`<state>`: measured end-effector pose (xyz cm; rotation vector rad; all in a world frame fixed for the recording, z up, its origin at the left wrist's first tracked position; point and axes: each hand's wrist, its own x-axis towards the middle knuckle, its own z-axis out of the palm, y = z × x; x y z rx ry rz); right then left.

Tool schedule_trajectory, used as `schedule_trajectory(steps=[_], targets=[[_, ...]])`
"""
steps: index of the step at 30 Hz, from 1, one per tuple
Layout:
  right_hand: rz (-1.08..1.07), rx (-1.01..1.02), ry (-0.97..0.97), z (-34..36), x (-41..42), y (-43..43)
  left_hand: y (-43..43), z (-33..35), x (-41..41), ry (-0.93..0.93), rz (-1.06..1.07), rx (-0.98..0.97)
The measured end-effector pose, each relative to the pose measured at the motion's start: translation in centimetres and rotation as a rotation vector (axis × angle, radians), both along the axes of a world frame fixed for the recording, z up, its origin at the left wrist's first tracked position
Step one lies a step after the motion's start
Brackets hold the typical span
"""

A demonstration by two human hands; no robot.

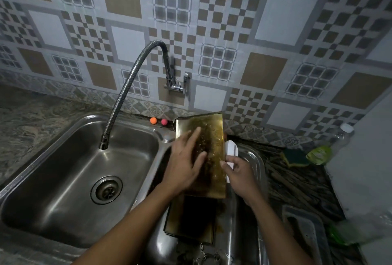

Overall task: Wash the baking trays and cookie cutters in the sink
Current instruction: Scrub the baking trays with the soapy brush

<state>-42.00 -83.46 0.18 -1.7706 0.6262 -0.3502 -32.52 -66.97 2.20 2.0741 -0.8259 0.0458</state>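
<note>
step: judging that the person is handling the top tray before washing; no water is running from the spout point(103, 145)
upper baking tray point(214, 139): golden and grimy, sitting right of the left basin point(70, 182), its far end leaning up near the tiled wall, its near end overlapping the lower baking tray point(191, 218)
long axis: running away from the person toward the wall, roughly in line with both forearms
left hand point(184, 163): lying flat on the tray's dirty face, fingers straight and spread wide, pressing and gripping nothing
right hand point(238, 171): fingers curling narrowly at the tray's right long edge, thumb on the face, looking like a pinch on that edge
white utensil point(230, 148): poking out just behind that same edge; cannot tell whether the right fingers are also touching it
key relation: basin and spout are lying to the left of the tray; the left hand is nearer to them, the right hand is on the far side
next move, judged: the tray is needing to swing left, over the divider and under the spout, with the right-hand pinch carrying the weight
risk: greasy face, so a flat palm may be slipping
cookie cutters: small metal pieces point(203, 257) at the bottom edge may be them; too blurred to say
sponge point(294, 157) and soap bottle point(321, 151): sitting on the counter well right of the tray, nearer the right hand
</note>
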Motion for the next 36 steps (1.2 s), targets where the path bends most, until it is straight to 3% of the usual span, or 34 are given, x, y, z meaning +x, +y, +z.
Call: schedule_trajectory(steps=[4,11,18,29,32,36], targets=[[-0.023,-0.172,0.030,-0.5,0.1,1.2,-3.0,2.4,-1.0,0.118,-0.145,0.044],[0.065,-0.262,-0.085,0.4,-0.3,4.0,-3.8,2.2,-0.4,0.257,-0.079,0.084],[0.147,-0.335,-0.187,1.1,-0.2,5.3,-3.3,2.2,-1.3,0.341,0.078,-0.209],[0.114,-0.288,-0.116,4.1,1.9,4.7,0.5,-0.1,0.6,0.620,0.171,-0.544],[0.090,-0.351,-0.107,3.3,1.6,5.8,0.8,-0.4,-0.1,0.603,0.155,-0.541],[0.029,-0.579,-0.124,2.5,1.4,6.4,0.8,-0.3,-0.3,0.578,0.139,-0.583]])
